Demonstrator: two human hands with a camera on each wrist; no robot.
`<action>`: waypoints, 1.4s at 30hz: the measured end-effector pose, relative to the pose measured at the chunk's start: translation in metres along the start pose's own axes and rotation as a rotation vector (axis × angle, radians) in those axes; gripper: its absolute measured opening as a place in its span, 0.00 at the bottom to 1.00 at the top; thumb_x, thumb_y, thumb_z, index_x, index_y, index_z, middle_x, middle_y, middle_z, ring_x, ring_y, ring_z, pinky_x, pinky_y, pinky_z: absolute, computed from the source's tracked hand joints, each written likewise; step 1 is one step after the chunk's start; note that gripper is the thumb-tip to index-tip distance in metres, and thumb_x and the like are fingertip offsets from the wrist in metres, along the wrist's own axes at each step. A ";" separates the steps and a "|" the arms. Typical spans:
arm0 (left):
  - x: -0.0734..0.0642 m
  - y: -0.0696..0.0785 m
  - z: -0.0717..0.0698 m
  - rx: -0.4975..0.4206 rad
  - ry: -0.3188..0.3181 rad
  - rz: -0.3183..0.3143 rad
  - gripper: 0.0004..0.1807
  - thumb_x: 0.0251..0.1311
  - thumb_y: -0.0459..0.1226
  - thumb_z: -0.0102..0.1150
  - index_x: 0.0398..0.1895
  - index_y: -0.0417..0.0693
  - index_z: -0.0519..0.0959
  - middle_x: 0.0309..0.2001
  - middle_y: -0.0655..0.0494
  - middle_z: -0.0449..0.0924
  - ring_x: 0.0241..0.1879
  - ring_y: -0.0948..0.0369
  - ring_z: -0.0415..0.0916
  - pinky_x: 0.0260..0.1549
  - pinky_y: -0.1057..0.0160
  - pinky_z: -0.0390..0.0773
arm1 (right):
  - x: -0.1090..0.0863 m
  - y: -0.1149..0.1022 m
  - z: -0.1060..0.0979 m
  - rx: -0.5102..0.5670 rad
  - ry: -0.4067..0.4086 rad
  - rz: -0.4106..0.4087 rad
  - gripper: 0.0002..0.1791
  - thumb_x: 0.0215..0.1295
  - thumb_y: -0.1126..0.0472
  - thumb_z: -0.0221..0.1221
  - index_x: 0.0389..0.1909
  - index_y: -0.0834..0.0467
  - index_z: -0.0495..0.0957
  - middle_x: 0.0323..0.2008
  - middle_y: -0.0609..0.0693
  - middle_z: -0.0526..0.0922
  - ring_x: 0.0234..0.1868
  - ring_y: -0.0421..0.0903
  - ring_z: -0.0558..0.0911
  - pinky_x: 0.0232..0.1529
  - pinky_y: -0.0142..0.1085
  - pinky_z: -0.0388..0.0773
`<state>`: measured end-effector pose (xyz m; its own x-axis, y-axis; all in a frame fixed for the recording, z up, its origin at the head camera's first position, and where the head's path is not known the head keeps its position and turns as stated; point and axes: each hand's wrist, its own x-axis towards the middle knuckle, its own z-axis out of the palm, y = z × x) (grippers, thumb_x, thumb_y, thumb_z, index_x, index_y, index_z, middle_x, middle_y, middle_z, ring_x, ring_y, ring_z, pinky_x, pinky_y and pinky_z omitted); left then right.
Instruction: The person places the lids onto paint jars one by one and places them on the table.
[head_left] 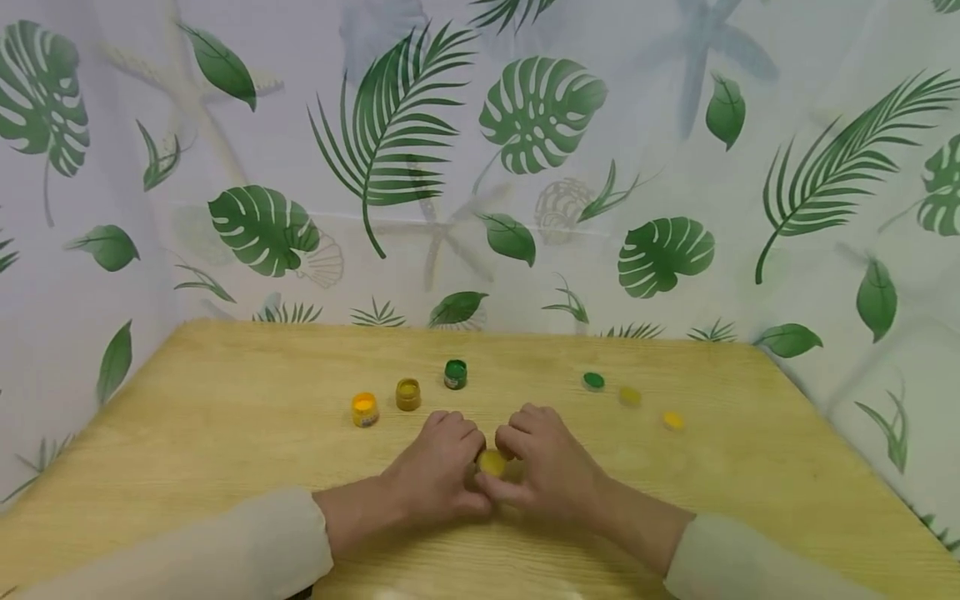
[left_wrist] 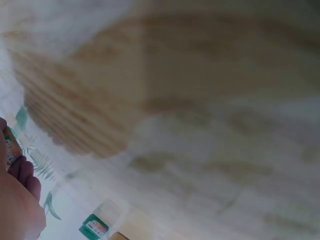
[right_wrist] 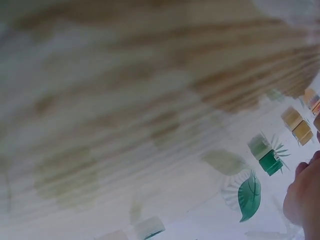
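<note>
Close to the near middle of the table, both hands meet at a small paint jar [head_left: 492, 463] with a yellowish top. My left hand [head_left: 441, 465] grips it from the left side, its fingers curled round. From the right, my right hand [head_left: 553, 468] has curled fingers and a thumb at the jar's top edge. Most of the jar is hidden by the fingers. In the left wrist view, the jar's labelled side [left_wrist: 12, 150] shows between the fingers of a hand at the left edge. The right wrist view catches only part of a hand [right_wrist: 306, 197].
Left of centre stand three uncapped paint jars: orange-yellow [head_left: 365, 410], ochre [head_left: 408, 395] and green [head_left: 455, 375]. Farther right lie a green lid [head_left: 593, 382], an olive-yellow lid [head_left: 630, 396] and a yellow lid [head_left: 672, 422]. A leaf-patterned curtain [head_left: 450, 275] hangs behind the wooden table [head_left: 247, 400].
</note>
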<state>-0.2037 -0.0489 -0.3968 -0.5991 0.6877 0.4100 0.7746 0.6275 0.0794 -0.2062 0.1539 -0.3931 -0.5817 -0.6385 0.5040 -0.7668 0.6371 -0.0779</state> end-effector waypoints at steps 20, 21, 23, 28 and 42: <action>0.001 -0.003 -0.002 0.001 0.042 -0.020 0.20 0.50 0.55 0.68 0.29 0.50 0.77 0.27 0.63 0.72 0.31 0.64 0.64 0.46 0.59 0.69 | 0.003 0.004 0.000 0.049 -0.053 -0.046 0.13 0.55 0.50 0.62 0.38 0.51 0.77 0.33 0.43 0.73 0.39 0.39 0.67 0.42 0.37 0.64; -0.001 -0.002 -0.001 0.003 0.035 -0.017 0.20 0.49 0.55 0.69 0.29 0.51 0.76 0.27 0.64 0.72 0.31 0.65 0.64 0.46 0.60 0.68 | 0.001 0.002 0.001 0.043 -0.045 -0.047 0.12 0.55 0.49 0.62 0.37 0.50 0.76 0.32 0.43 0.73 0.39 0.39 0.67 0.42 0.36 0.64; -0.003 -0.001 0.000 0.003 0.022 -0.011 0.20 0.48 0.56 0.69 0.28 0.52 0.76 0.26 0.64 0.71 0.31 0.65 0.63 0.45 0.61 0.68 | -0.001 0.001 0.002 0.033 -0.026 -0.050 0.12 0.55 0.48 0.64 0.33 0.50 0.74 0.31 0.42 0.73 0.38 0.39 0.68 0.41 0.36 0.65; -0.001 0.000 0.001 0.004 0.001 -0.008 0.21 0.46 0.56 0.71 0.29 0.52 0.75 0.27 0.65 0.72 0.32 0.65 0.63 0.46 0.62 0.67 | -0.002 0.003 0.000 -0.010 0.007 -0.033 0.22 0.59 0.39 0.63 0.20 0.49 0.68 0.23 0.39 0.65 0.32 0.37 0.64 0.39 0.35 0.63; 0.002 -0.002 0.002 0.028 0.026 -0.022 0.19 0.50 0.54 0.68 0.31 0.50 0.78 0.28 0.64 0.74 0.32 0.65 0.65 0.45 0.61 0.69 | -0.001 0.002 -0.002 0.040 -0.024 -0.010 0.13 0.55 0.50 0.62 0.38 0.50 0.75 0.31 0.41 0.72 0.38 0.37 0.67 0.42 0.36 0.64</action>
<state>-0.2068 -0.0483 -0.3984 -0.6099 0.6643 0.4321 0.7554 0.6522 0.0634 -0.2070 0.1568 -0.3917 -0.5796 -0.6552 0.4845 -0.7827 0.6130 -0.1073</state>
